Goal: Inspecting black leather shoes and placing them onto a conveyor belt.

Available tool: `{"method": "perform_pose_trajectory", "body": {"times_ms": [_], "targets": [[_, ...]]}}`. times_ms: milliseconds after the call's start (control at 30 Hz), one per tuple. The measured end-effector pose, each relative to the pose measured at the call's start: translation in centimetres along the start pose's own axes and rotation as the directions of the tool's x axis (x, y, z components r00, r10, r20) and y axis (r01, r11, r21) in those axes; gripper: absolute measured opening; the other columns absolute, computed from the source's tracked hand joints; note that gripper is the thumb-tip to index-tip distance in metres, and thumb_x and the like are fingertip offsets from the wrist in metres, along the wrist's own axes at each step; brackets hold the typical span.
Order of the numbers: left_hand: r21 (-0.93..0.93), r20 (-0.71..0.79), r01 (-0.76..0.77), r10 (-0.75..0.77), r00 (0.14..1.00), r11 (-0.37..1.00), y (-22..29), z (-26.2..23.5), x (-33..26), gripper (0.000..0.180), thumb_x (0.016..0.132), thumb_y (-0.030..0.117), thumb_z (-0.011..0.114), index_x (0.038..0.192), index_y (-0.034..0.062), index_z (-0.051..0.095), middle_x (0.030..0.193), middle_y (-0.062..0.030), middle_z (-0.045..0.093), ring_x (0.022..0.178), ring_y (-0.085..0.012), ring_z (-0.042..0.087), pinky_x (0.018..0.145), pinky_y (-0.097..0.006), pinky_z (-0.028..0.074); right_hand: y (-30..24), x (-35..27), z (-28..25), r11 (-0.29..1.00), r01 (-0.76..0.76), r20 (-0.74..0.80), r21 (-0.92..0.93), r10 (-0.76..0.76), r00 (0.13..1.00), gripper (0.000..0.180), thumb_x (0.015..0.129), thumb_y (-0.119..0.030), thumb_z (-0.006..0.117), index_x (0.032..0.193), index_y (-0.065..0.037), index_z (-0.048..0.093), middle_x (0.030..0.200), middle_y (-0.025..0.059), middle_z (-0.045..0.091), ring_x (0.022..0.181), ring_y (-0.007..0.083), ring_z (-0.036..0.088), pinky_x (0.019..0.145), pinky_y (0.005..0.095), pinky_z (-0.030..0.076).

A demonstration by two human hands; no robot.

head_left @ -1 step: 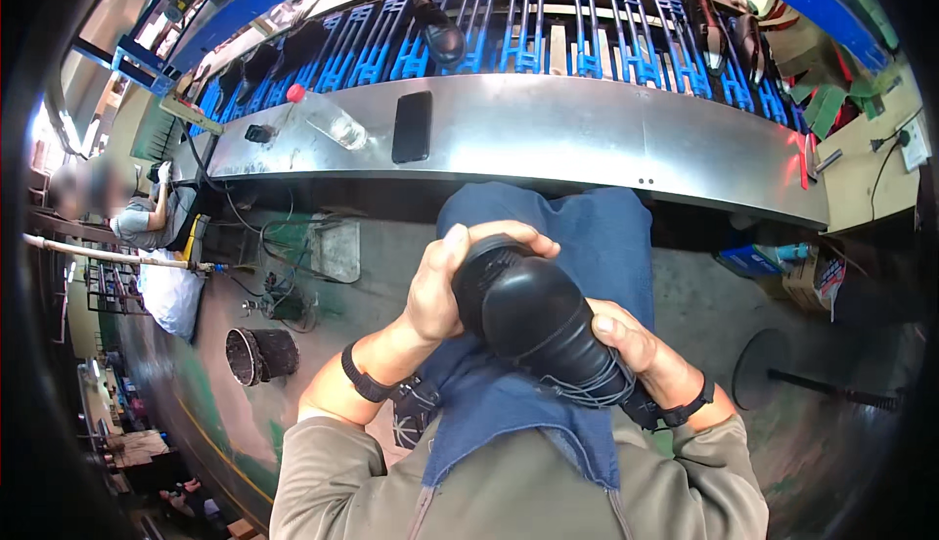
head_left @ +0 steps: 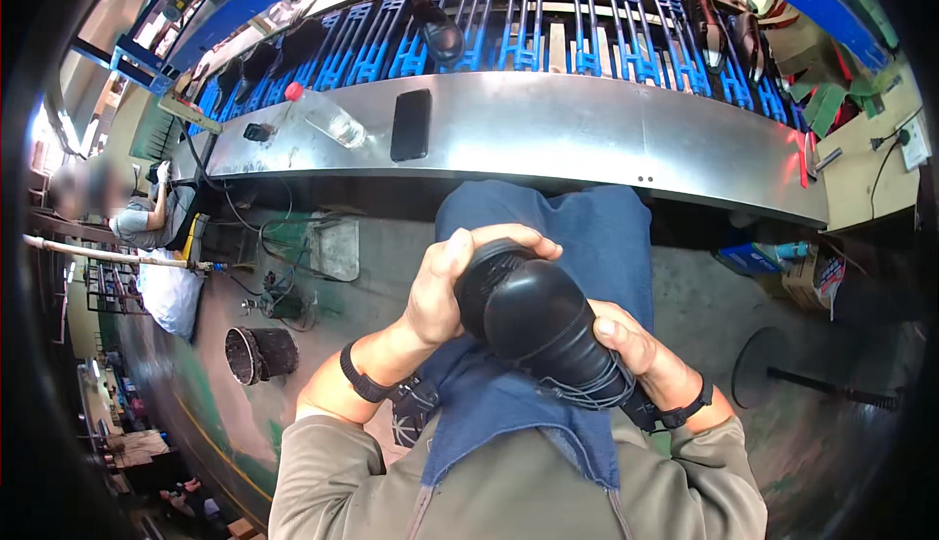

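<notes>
Above my lap I hold a black lace-up shoe, tilted, with its rounded toe toward the upper left and its grey laces toward the lower right. My left hand is closed around a dark, ridged shoe sole at the toe end, thumb on the near side and fingers over the top. Whether sole and toe are joined I cannot tell. My right hand grips the shoe beside the laces, thumb against its side. The shoe's heel end and part of my right fingers are hidden.
Ahead runs a metal ledge with a phone and a clear bottle. Beyond it are blue racks, a dark shoe and another person's hands. A black bucket stands left; a round-based stand stands right.
</notes>
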State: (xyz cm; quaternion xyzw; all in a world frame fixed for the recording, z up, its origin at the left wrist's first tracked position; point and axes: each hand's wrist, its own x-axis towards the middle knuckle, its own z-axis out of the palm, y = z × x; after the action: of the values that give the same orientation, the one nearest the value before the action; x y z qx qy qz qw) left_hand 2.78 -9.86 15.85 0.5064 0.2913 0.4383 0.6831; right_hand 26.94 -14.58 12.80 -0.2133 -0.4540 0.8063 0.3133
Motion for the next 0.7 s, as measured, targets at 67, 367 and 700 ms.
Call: {"method": "perform_pose_trajectory", "body": {"times_ms": [67, 367, 700], "targets": [[0.028, -0.005, 0.008, -0.008, 1.000, 1.000, 0.1, 0.6, -0.1, 0.068, 0.104, 0.045, 0.021, 0.120, -0.0082, 0.061, 0.117, -0.0261, 0.067, 0.118, -0.0415, 0.061, 0.106, -0.052, 0.046, 0.4, -0.2, 0.4, 1.000, -0.015, -0.047, -0.006, 0.015, 0.999, 0.083, 0.094, -0.060, 0.046, 0.139, 0.009, 0.049, 0.123, 0.0172, 0.065, 0.111, 0.0207, 0.062, 0.097, 0.0324, 0.047], [0.080, 0.003, -0.054, 0.054, 0.999, 0.995, 0.8, 2.0, -0.8, 0.070, 0.103, 0.047, 0.022, 0.123, -0.0089, 0.060, 0.119, -0.0260, 0.066, 0.119, -0.0407, 0.061, 0.106, -0.052, 0.046, 2.0, -0.7, -0.2, 0.987, 0.084, -0.010, -0.139, -0.087, 0.996, 0.069, 0.101, -0.047, 0.041, 0.142, 0.008, 0.047, 0.126, 0.0162, 0.065, 0.114, 0.0218, 0.061, 0.099, 0.0332, 0.046], [0.106, -0.006, -0.073, 0.074, 0.997, 0.992, 1.0, 2.1, -0.8, 0.070, 0.102, 0.047, 0.028, 0.122, -0.0110, 0.061, 0.119, -0.0279, 0.065, 0.118, -0.0411, 0.061, 0.106, -0.052, 0.046, 2.7, -0.6, -0.2, 0.989, 0.102, -0.043, -0.106, -0.107, 0.993, 0.067, 0.102, -0.047, 0.041, 0.140, 0.008, 0.049, 0.121, 0.0144, 0.066, 0.109, 0.0193, 0.061, 0.095, 0.0309, 0.046]]}}
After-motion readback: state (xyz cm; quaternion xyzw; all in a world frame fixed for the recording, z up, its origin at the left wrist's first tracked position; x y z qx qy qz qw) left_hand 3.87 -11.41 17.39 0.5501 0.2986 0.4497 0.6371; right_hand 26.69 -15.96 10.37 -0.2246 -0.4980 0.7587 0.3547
